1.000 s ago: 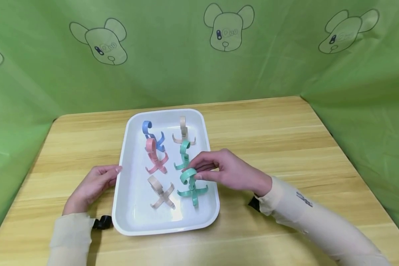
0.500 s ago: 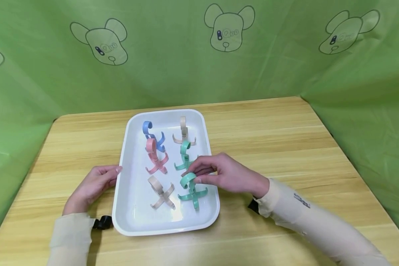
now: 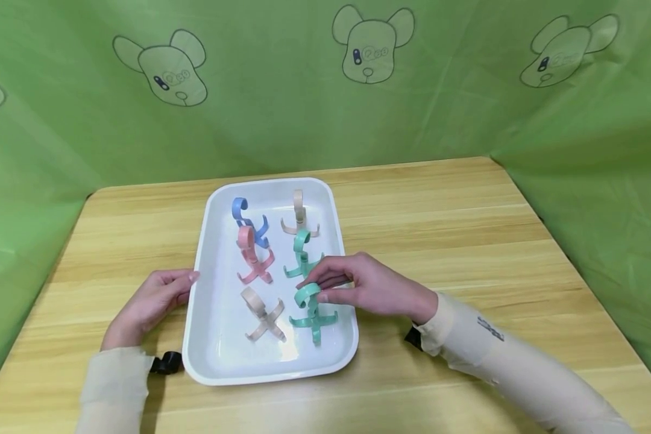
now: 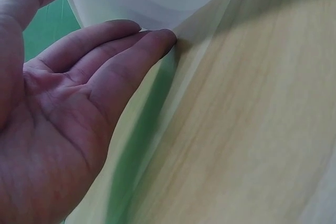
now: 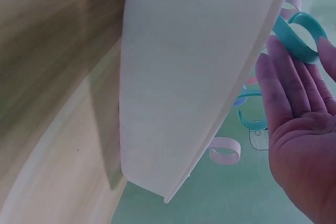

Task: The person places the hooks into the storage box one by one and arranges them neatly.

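Note:
A white tray (image 3: 217, 355) bears several plastic hanging hooks, each with a curled top and spread prongs. My right hand (image 3: 369, 283) pinches the near green hook (image 3: 313, 316) by its upper part, between thumb and fingers. In the right wrist view the curl of that green hook (image 5: 296, 40) sits between thumb and fingertips. Just behind stands another green hook (image 3: 302, 250), partly hidden by the fingers. My left hand (image 3: 154, 304) touches the tray's left side. Seen from the left wrist, its fingers (image 4: 121, 69) lie nearly straight against the outer wall, thumb by the rim.
Also in the tray are a near beige hook (image 3: 264, 314), a pink hook (image 3: 255, 259), a blue hook (image 3: 252, 226) and a far beige hook (image 3: 299, 217). The wooden table (image 3: 456, 229) extends around it. Green curtain (image 3: 282, 114) hangs behind and beside the table.
My right hand has come slightly down and toward the near side with the green hook, which now sits a little lower in the tray. The left hand and tray stay put.

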Demonstrator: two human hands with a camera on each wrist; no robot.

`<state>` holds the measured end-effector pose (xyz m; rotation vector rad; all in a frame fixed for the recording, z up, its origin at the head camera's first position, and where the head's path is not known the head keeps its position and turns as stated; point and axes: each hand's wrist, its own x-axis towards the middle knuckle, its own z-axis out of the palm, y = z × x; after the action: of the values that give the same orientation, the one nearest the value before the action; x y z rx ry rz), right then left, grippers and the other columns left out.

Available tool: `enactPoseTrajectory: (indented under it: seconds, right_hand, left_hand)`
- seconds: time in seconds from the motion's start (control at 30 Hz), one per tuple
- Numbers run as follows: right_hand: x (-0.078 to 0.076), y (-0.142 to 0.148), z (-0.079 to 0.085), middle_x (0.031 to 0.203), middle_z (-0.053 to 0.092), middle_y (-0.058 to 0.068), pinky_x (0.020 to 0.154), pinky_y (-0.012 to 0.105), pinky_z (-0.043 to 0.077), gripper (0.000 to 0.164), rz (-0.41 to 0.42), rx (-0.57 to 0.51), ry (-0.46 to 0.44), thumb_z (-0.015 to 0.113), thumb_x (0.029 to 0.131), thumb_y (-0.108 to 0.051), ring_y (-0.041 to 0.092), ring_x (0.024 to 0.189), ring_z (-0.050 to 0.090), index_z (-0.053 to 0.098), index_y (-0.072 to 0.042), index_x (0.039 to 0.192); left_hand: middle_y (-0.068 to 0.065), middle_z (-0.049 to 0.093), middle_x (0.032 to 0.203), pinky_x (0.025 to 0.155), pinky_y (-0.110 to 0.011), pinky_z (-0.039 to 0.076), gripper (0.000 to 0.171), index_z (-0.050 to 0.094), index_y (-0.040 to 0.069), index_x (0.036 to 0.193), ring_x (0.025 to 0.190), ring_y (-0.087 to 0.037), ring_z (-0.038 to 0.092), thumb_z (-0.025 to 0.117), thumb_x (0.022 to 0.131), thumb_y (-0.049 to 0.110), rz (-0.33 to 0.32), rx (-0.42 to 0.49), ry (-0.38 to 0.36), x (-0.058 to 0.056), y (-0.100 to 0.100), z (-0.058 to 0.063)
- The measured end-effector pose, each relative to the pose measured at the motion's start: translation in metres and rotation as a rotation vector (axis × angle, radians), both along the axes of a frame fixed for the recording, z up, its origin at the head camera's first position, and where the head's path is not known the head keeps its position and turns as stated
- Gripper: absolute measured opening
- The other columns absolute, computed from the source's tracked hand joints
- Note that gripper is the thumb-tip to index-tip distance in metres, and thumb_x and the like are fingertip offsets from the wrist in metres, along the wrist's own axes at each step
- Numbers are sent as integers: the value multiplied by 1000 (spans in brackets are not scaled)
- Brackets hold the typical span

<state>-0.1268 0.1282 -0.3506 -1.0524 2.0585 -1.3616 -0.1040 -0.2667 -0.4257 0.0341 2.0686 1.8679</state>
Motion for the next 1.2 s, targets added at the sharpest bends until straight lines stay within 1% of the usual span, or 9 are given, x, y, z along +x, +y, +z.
enactPoseTrajectory:
  seconds: [0.27,0.5,0.57,0.73,0.8,0.97,1.1,1.17,1.2]
  right_hand:
    - [0,1,-3,114,68,-9,97,30,49,30,20,42,-40,76,89,-18,11,109,63,65,-13,117]
    - [-1,6,-3,116,68,-6,98,31,48,35,21,46,-36,78,87,-21,12,109,62,65,-13,119]
    - [-2,8,-3,117,68,-6,98,32,48,37,16,36,-47,79,86,-20,12,110,62,65,-12,119]
    - [-4,13,-6,118,67,-4,99,40,48,38,-2,5,-65,79,86,-18,15,111,62,65,-10,120]
    - [-5,16,-7,119,67,-4,100,40,47,38,-7,-5,-59,78,87,-18,16,112,62,65,-10,121]
    - [-8,23,-3,120,67,-2,100,33,47,34,-49,-22,-2,74,90,-17,17,113,61,65,-11,122]
    - [-13,31,3,120,67,2,98,39,48,27,-130,-32,89,66,96,-14,19,111,61,65,-9,122]
    - [-17,38,7,121,66,3,99,43,47,26,-194,-3,144,62,99,-16,19,113,60,65,-8,123]
    - [-20,41,9,123,65,3,100,45,46,27,-229,24,172,60,100,-18,20,115,58,64,-7,124]
  left_hand:
    - [-22,61,127,92,-29,51,47,50,-19,127,106,-13,64,55,103,22,9,0,-17,1,-2,1]
    - [-16,64,123,92,-29,51,45,50,-19,126,105,-12,64,55,103,19,9,24,-11,1,-3,0]
    - [-16,64,124,92,-30,51,45,50,-19,126,106,-13,64,54,103,19,7,24,-14,1,-2,0]
    - [-21,61,126,92,-29,52,47,50,-18,127,105,-13,65,55,103,22,0,-1,-18,1,-2,2]
    - [-23,61,126,91,-30,52,48,50,-19,128,105,-14,65,54,103,22,-2,-11,-16,1,-2,3]
    - [-26,60,126,89,-30,54,50,50,-19,128,103,-14,66,54,104,24,-4,-44,-11,1,-3,4]
    - [-25,59,127,89,-27,52,53,50,-16,132,102,-14,66,52,104,30,-4,-114,28,1,-6,7]
    - [-23,58,130,90,-25,51,55,49,-13,134,104,-18,66,49,105,34,10,-157,73,1,-7,13]
    - [-22,58,130,91,-26,51,55,50,-11,136,105,-21,66,47,105,35,29,-187,107,1,-7,17]
